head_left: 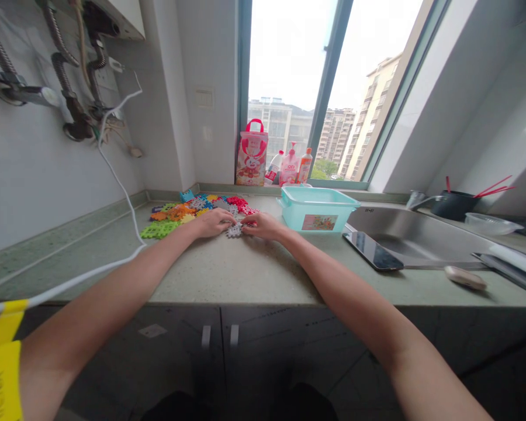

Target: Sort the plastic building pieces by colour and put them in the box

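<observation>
Both arms reach out over a speckled green counter point(245, 275). My left hand point(214, 223) and my right hand point(263, 225) meet at a small grey toothed building tile point(235, 230) lying on the counter, fingers curled and pinching it from either side. Just behind the hands spreads a pile of several coloured interlocking tiles point(188, 211): green, orange, blue, grey and red ones. A red tile point(249, 211) lies close to the right hand's fingers.
A teal plastic tub point(316, 209) stands right of the hands. A phone point(371, 250) lies at the edge of the steel sink point(403, 234). Bottles and a pink bag point(251, 153) line the window sill. A white cable point(127, 204) hangs across the counter's left.
</observation>
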`<act>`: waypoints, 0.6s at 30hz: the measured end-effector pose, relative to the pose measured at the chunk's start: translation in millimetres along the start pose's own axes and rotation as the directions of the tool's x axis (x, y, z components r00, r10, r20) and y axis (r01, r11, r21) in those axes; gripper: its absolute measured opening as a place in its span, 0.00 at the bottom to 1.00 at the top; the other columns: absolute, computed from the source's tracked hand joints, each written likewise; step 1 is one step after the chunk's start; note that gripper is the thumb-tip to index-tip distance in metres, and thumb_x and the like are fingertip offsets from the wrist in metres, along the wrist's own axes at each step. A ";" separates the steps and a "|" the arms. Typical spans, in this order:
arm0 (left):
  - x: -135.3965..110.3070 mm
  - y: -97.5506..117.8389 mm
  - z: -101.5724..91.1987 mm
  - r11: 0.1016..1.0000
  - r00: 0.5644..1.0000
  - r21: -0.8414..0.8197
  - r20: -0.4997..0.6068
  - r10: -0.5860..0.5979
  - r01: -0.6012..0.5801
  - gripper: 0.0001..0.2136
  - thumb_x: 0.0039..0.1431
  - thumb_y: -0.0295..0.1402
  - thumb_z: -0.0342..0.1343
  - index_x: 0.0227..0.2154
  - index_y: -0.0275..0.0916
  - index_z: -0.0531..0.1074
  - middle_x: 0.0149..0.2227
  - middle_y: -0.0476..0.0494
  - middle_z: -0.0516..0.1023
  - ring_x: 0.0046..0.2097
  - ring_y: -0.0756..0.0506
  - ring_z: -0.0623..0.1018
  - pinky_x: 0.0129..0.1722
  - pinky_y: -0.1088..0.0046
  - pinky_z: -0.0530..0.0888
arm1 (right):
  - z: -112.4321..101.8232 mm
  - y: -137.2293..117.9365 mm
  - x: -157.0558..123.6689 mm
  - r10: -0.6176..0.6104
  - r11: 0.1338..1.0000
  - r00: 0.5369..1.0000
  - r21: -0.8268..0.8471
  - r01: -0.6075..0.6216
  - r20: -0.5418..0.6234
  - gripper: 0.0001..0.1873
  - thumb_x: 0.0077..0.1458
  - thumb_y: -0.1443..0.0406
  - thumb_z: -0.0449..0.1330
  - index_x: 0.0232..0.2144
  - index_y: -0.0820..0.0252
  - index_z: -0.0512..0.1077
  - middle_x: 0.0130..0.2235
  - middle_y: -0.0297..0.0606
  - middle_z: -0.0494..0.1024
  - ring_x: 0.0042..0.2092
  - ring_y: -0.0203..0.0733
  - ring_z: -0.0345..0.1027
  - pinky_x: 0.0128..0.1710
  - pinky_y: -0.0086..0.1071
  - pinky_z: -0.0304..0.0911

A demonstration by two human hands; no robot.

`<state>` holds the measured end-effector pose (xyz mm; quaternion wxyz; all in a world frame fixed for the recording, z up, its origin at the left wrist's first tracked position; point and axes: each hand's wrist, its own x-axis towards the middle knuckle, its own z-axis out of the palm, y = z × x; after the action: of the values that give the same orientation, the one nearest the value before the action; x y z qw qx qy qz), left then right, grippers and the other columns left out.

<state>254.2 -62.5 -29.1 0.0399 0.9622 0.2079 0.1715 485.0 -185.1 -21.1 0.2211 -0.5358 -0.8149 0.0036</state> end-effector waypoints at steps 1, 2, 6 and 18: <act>0.1 0.9 -0.8 1.000 1.000 -0.002 0.003 0.006 -0.006 0.17 0.64 0.45 0.52 0.47 0.50 0.84 0.54 0.46 0.82 0.58 0.39 0.77 0.64 0.64 0.69 | 0.2 0.2 0.2 -0.003 1.000 1.000 0.000 0.003 0.003 0.15 0.64 0.60 0.65 0.51 0.53 0.83 0.45 0.36 0.87 0.45 0.43 0.79 0.45 0.29 0.65; 0.0 1.9 -1.9 1.000 1.000 0.000 0.008 0.017 -0.017 0.17 0.64 0.46 0.53 0.46 0.50 0.84 0.52 0.46 0.83 0.57 0.39 0.78 0.63 0.64 0.70 | 0.4 0.4 0.5 -0.007 1.000 1.000 -0.001 0.007 0.005 0.15 0.64 0.60 0.65 0.51 0.53 0.83 0.46 0.36 0.86 0.46 0.43 0.79 0.46 0.29 0.66; -1.2 5.0 -6.1 0.998 0.999 0.029 0.013 0.053 -0.053 0.18 0.65 0.51 0.54 0.46 0.48 0.82 0.50 0.44 0.83 0.54 0.40 0.79 0.60 0.66 0.72 | 2.1 0.5 2.2 -0.020 1.000 1.000 0.004 0.020 0.016 0.15 0.63 0.60 0.66 0.52 0.53 0.83 0.48 0.38 0.86 0.48 0.43 0.78 0.48 0.29 0.66; -1.3 4.5 -7.7 0.999 1.000 0.027 0.008 0.018 -0.018 0.19 0.65 0.54 0.54 0.42 0.47 0.80 0.48 0.43 0.82 0.54 0.39 0.78 0.57 0.64 0.73 | 4.9 -1.8 5.1 -0.006 0.999 1.000 0.035 0.005 0.025 0.15 0.62 0.61 0.67 0.51 0.53 0.83 0.48 0.38 0.86 0.49 0.44 0.79 0.50 0.31 0.68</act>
<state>252.1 -67.1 -21.5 0.0260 0.9651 0.2015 0.1650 480.0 -180.3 -23.3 0.2201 -0.5297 -0.8188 0.0239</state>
